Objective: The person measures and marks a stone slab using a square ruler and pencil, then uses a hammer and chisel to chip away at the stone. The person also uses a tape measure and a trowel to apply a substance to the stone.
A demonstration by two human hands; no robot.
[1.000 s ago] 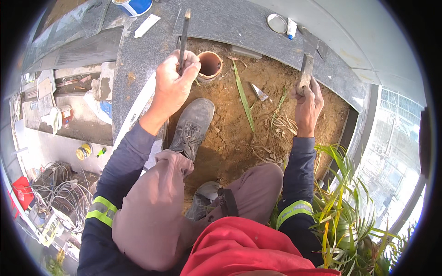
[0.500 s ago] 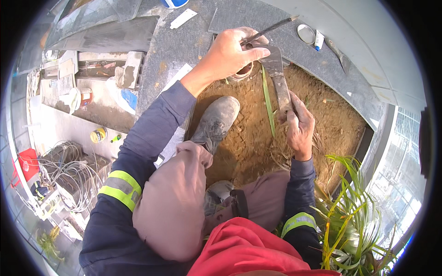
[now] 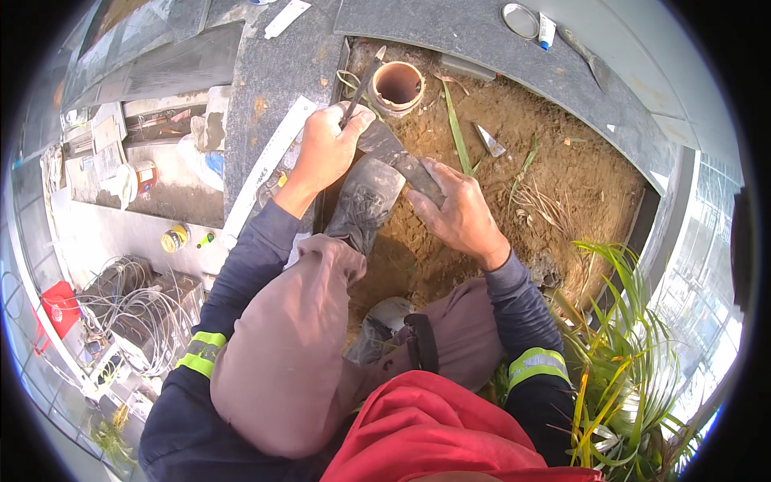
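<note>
A flat, dark-grey strip (image 3: 391, 153), wider at its far end, slants between my hands over the soil and the toe of my shoe. My left hand (image 3: 325, 145) is closed around its far end. A slim dark stick like a pencil (image 3: 366, 84), with a pale tip, also juts up from that grip. Fingers and thumb of my right hand (image 3: 459, 210) pinch the strip's nearer end. Just beyond the strip, a round reddish-brown pipe (image 3: 401, 106) stands upright in the soil.
Dark stone slabs (image 3: 450, 36) border the soil bed (image 3: 554, 120). A long white ruler (image 3: 269, 165) lies left of my left hand. A pointed metal piece (image 3: 490, 141) sits on the soil. Green plants (image 3: 618, 353) grow at lower right; tangled cables (image 3: 152, 309) lie at left.
Both hands have come nearer and leftward with the strip, which now slants down to the right. The pipe, partly covered before, is now in plain sight.
</note>
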